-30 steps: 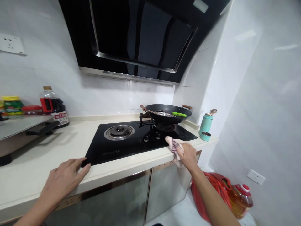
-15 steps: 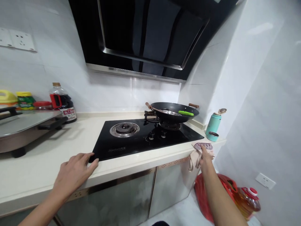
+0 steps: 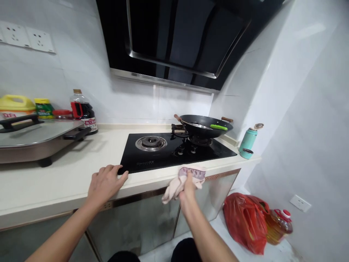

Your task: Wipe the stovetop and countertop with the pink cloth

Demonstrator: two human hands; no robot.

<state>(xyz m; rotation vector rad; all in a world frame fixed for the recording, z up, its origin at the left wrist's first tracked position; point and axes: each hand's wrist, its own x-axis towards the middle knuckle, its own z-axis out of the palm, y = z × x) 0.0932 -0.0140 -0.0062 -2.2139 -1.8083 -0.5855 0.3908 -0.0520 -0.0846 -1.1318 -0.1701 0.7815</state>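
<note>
My right hand (image 3: pixel 188 189) presses a pale pink cloth (image 3: pixel 174 187) with a purple band against the front edge of the cream countertop (image 3: pixel 103 153). Part of the cloth hangs over that edge. My left hand (image 3: pixel 107 182) rests on the counter with fingers spread, thumb and fingertip at the near left corner of the black gas stove (image 3: pixel 160 156). On the stove's right burner sits a black wok (image 3: pixel 207 122) with wooden handles and a green-handled utensil (image 3: pixel 219 127) inside. The left burner (image 3: pixel 151 143) is bare.
A lidded electric pan (image 3: pixel 40 142) and a soy sauce bottle (image 3: pixel 84 112) stand on the left. At right are a turquoise flask (image 3: pixel 248 140) and its cup (image 3: pixel 247 154). A red plastic bag (image 3: pixel 242 218) and an oil jug (image 3: pixel 278 227) are on the floor; a range hood (image 3: pixel 174 40) hangs above.
My right hand has slid the cloth leftward along the counter's front edge, from near the flask to the stove's middle. My left hand stays at the stove corner. The view has shifted slightly.
</note>
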